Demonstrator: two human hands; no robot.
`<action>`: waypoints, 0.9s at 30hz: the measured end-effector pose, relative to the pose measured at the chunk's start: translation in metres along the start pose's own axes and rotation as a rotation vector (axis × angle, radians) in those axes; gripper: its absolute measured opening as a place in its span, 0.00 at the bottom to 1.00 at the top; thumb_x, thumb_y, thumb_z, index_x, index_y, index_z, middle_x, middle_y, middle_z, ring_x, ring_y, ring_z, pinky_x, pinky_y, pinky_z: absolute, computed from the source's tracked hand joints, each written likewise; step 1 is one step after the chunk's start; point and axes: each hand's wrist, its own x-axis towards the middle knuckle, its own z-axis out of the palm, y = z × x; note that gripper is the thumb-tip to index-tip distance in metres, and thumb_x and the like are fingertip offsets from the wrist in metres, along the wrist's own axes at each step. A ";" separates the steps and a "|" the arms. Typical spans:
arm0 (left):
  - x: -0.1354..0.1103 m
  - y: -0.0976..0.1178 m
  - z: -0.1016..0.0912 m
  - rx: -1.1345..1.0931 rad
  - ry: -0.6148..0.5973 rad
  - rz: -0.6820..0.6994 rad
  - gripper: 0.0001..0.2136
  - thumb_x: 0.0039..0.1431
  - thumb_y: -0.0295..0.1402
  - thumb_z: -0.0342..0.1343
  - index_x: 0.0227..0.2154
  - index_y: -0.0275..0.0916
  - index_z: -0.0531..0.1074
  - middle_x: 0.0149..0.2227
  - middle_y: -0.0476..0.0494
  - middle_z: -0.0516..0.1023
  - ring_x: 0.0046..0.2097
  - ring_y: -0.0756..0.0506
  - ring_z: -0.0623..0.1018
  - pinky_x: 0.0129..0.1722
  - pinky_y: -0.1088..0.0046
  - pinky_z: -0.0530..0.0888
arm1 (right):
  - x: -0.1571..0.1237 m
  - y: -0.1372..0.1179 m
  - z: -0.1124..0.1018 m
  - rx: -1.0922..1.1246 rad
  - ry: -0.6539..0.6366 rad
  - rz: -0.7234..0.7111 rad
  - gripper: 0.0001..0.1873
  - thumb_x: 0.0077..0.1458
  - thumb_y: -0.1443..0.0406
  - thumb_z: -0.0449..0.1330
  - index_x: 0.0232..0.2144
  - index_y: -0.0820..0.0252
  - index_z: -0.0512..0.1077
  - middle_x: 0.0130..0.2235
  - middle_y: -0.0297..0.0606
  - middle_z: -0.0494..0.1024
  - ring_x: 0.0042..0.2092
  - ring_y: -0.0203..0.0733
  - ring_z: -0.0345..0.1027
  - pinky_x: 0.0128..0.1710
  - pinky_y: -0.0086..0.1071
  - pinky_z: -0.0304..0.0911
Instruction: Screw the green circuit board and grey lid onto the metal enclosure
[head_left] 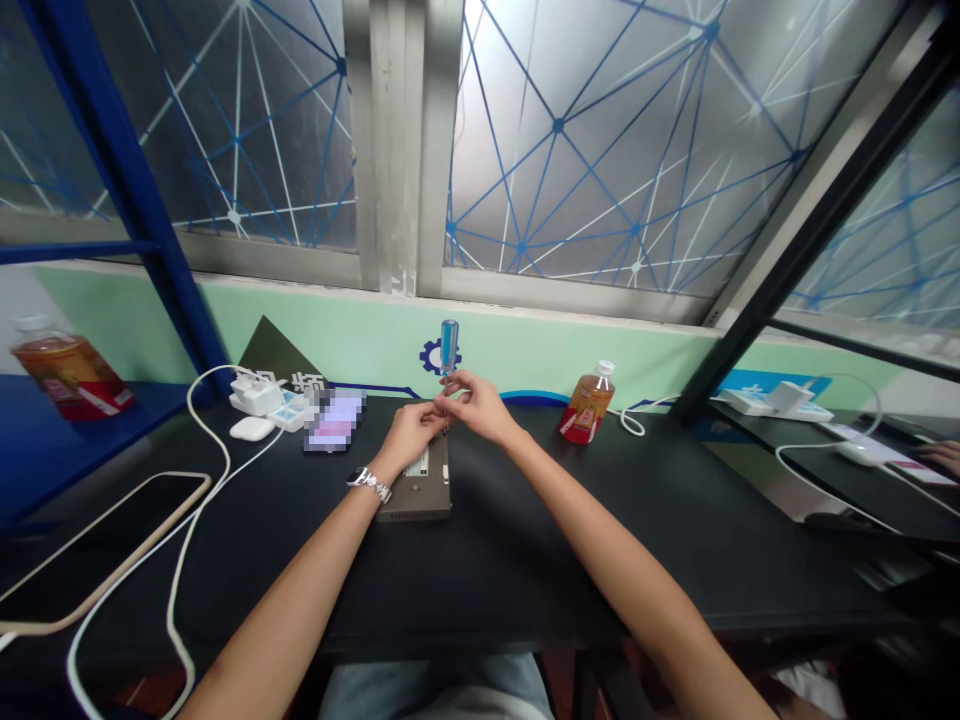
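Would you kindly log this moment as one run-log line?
screwdriver: upright, handle up | right hand: at its shaft | left hand: over box, beside right hand | box: on black desk

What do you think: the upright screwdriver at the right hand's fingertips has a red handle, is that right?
Not quite: the head view shows the upright screwdriver at the right hand's fingertips has a blue handle, not a red one.
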 end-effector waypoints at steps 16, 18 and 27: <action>-0.002 -0.002 -0.002 0.100 -0.082 0.078 0.11 0.60 0.39 0.57 0.38 0.38 0.80 0.39 0.40 0.84 0.40 0.40 0.82 0.42 0.67 0.75 | -0.001 0.006 -0.002 -0.044 -0.043 -0.036 0.09 0.61 0.61 0.58 0.38 0.60 0.72 0.36 0.38 0.81 0.30 0.36 0.74 0.33 0.30 0.70; -0.002 0.000 -0.002 0.148 -0.067 0.079 0.11 0.61 0.38 0.56 0.37 0.38 0.80 0.37 0.41 0.84 0.38 0.41 0.82 0.39 0.68 0.74 | -0.003 0.005 -0.001 -0.057 -0.041 -0.042 0.09 0.62 0.61 0.56 0.40 0.59 0.72 0.37 0.38 0.81 0.30 0.36 0.74 0.33 0.30 0.70; -0.005 0.010 -0.010 0.024 -0.029 0.074 0.14 0.61 0.40 0.58 0.44 0.38 0.79 0.41 0.40 0.84 0.42 0.42 0.82 0.45 0.67 0.76 | -0.004 -0.001 -0.003 0.105 0.091 -0.106 0.17 0.65 0.50 0.52 0.42 0.57 0.64 0.36 0.37 0.78 0.28 0.34 0.73 0.31 0.29 0.71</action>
